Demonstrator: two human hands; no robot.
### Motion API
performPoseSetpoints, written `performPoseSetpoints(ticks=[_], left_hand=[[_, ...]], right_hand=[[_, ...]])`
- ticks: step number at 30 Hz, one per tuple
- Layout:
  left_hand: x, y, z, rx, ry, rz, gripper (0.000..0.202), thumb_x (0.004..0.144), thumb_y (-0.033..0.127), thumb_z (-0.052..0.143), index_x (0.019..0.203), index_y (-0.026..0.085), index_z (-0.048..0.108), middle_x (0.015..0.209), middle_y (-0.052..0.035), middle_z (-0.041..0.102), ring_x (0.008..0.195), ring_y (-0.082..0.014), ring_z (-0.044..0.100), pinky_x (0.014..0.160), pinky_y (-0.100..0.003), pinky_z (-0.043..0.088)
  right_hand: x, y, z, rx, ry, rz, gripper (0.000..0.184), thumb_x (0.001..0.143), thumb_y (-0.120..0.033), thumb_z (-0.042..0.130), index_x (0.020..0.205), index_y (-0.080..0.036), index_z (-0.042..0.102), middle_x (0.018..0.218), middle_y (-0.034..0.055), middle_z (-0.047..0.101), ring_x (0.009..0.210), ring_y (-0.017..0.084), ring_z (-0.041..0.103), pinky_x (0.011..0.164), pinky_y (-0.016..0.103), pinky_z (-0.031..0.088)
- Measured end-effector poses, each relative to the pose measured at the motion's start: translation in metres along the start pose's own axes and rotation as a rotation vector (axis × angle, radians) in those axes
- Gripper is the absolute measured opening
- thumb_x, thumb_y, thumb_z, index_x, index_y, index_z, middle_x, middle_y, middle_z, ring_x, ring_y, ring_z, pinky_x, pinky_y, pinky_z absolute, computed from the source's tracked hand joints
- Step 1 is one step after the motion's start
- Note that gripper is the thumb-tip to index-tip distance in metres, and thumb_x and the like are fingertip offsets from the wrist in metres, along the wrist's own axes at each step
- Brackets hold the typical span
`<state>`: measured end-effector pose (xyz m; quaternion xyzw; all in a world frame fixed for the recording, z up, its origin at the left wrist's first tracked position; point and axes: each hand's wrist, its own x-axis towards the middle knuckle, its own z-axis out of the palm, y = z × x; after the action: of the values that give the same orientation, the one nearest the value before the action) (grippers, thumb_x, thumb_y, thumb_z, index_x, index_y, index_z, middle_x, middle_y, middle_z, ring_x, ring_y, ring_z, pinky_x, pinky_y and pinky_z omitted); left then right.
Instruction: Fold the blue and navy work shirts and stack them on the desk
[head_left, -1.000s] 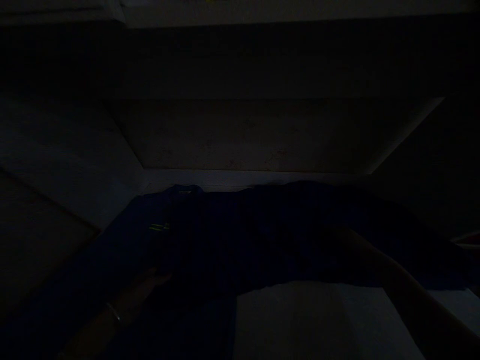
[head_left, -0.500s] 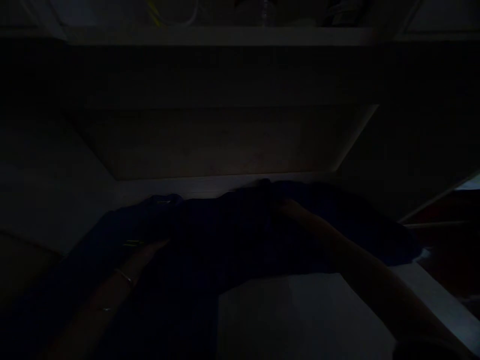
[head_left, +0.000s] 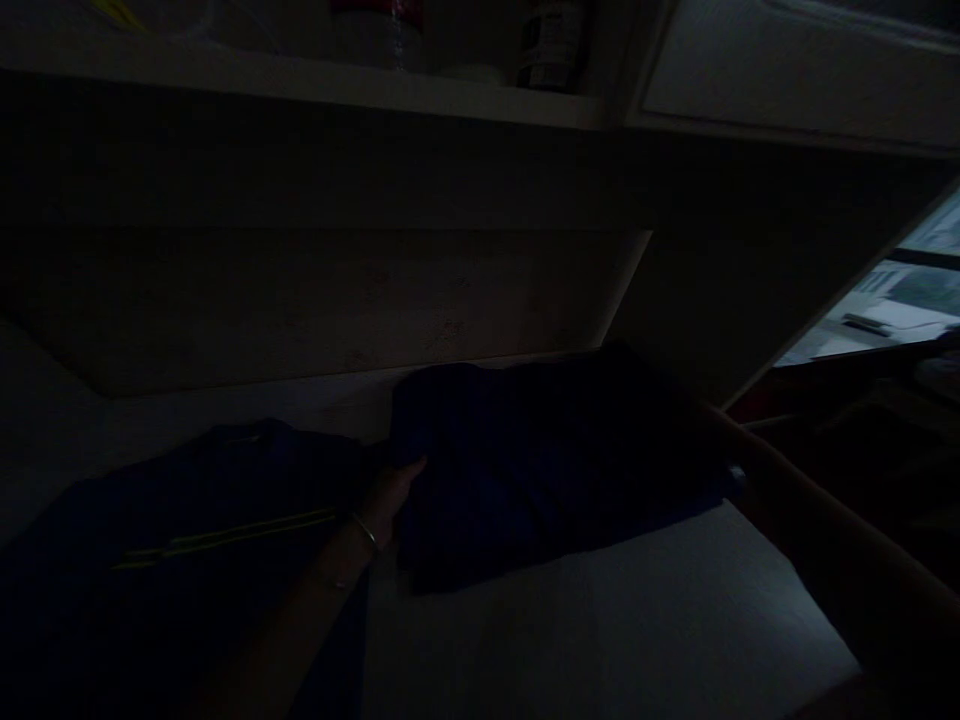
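The scene is very dark. A dark blue piece of clothing (head_left: 510, 480), its kind unclear, lies folded on the pale surface. My left hand (head_left: 394, 492), with bracelets at the wrist, is at its left edge; the thumb rests on the cloth and the other fingers are lost in shadow, seemingly closed on the edge. At the far right end of the cloth is my right hand (head_left: 716, 425), its fingers too dark to make out. Left of the folded cloth, under my left forearm, a blue shirt (head_left: 240, 480) with yellow-green stripes lies spread flat, collar toward the back.
Above the back panel (head_left: 375, 310) runs a shelf (head_left: 315, 85) holding a red-topped container (head_left: 379, 25) and a labelled bottle (head_left: 551, 45). A side panel (head_left: 720, 270) stands at the right, with a bright window (head_left: 885, 300) beyond it. The pale surface (head_left: 585, 640) extends toward me.
The view has turned right. The folded cloth now lies apart from more of the striped shirt, whose stripes show more fully. My left hand has come to the cloth's left edge; my right has moved to its right end.
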<state>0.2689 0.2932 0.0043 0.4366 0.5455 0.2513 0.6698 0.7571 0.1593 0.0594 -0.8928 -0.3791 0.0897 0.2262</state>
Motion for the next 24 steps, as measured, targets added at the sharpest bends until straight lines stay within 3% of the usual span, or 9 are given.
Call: performPoseSetpoints(ticks=[3,5,7,8,10,12,14,19,24], left_hand=[[0.007,-0.030,0.007,0.270,0.103,0.066,0.050,0.081,0.027,0.058,0.128,0.009,0.053,0.122,-0.0188,0.065,0.114,-0.0298,0.062,0.098,-0.044,0.050],[0.001,-0.033,0.011,0.500,0.314,0.297,0.065,0.078,0.021,0.058,0.139,0.008,0.040,0.138,-0.0216,0.051,0.131,-0.0329,0.047,0.108,-0.048,0.040],[-0.012,-0.027,0.025,0.737,0.466,0.640,0.067,0.082,0.027,0.056,0.145,0.015,0.035,0.146,-0.0189,0.042,0.138,-0.0335,0.037,0.114,-0.049,0.031],[-0.018,-0.025,0.037,0.845,0.452,0.799,0.063,0.086,0.032,0.053,0.145,0.020,0.038,0.147,-0.0163,0.042,0.138,-0.0331,0.036,0.116,-0.050,0.028],[-0.026,-0.028,0.064,1.015,0.255,0.965,0.052,0.092,0.040,0.045,0.143,0.031,0.043,0.150,-0.0092,0.042,0.140,-0.0314,0.034,0.118,-0.054,0.022],[-0.023,-0.041,0.085,1.170,0.037,0.947,0.050,0.094,0.047,0.038,0.142,0.034,0.044,0.154,-0.0051,0.038,0.142,-0.0322,0.031,0.117,-0.063,0.016],[-0.013,-0.059,0.092,1.291,-0.073,0.861,0.054,0.095,0.053,0.032,0.144,0.033,0.041,0.156,-0.0049,0.033,0.144,-0.0336,0.027,0.113,-0.071,0.013],[0.003,-0.085,0.074,1.386,-0.089,0.841,0.060,0.094,0.060,0.028,0.148,0.035,0.031,0.159,-0.0040,0.026,0.145,-0.0311,0.025,0.114,-0.069,0.016],[-0.004,-0.089,0.061,1.406,-0.105,0.867,0.060,0.094,0.060,0.030,0.149,0.036,0.027,0.158,-0.0037,0.027,0.145,-0.0294,0.026,0.115,-0.064,0.023]], right_hand=[[-0.019,0.022,0.005,-0.274,0.095,0.128,0.031,0.085,-0.034,0.051,0.106,-0.019,0.067,0.111,0.0272,0.065,0.108,0.046,0.060,0.081,0.057,0.050],[-0.033,0.015,0.021,-0.350,0.183,-0.013,0.037,0.089,-0.032,0.043,0.117,-0.018,0.062,0.119,0.0260,0.062,0.115,0.044,0.056,0.086,0.058,0.048],[-0.046,-0.001,0.048,-0.408,0.228,-0.264,0.043,0.093,-0.037,0.037,0.127,-0.020,0.056,0.128,0.0193,0.059,0.122,0.037,0.052,0.098,0.055,0.043],[-0.050,-0.008,0.065,-0.420,0.210,-0.389,0.045,0.095,-0.041,0.035,0.131,-0.022,0.054,0.133,0.0157,0.057,0.126,0.034,0.049,0.103,0.055,0.040],[-0.054,-0.014,0.099,-0.429,0.098,-0.572,0.047,0.097,-0.046,0.033,0.138,-0.030,0.048,0.145,0.0072,0.049,0.134,0.031,0.042,0.110,0.058,0.030],[-0.048,-0.001,0.127,-0.448,-0.027,-0.682,0.046,0.098,-0.043,0.030,0.141,-0.034,0.044,0.152,0.0019,0.040,0.140,0.029,0.034,0.112,0.062,0.023],[-0.036,0.027,0.139,-0.453,-0.085,-0.756,0.045,0.099,-0.035,0.029,0.139,-0.032,0.047,0.153,0.0017,0.038,0.143,0.026,0.028,0.114,0.060,0.021],[-0.001,0.091,0.123,-0.415,-0.055,-0.840,0.046,0.097,-0.033,0.031,0.136,-0.023,0.053,0.150,0.0047,0.042,0.143,0.022,0.029,0.117,0.046,0.027],[0.005,0.105,0.113,-0.377,0.028,-0.682,0.050,0.095,-0.033,0.028,0.131,-0.014,0.058,0.138,0.0102,0.056,0.130,0.024,0.049,0.111,0.043,0.039]])
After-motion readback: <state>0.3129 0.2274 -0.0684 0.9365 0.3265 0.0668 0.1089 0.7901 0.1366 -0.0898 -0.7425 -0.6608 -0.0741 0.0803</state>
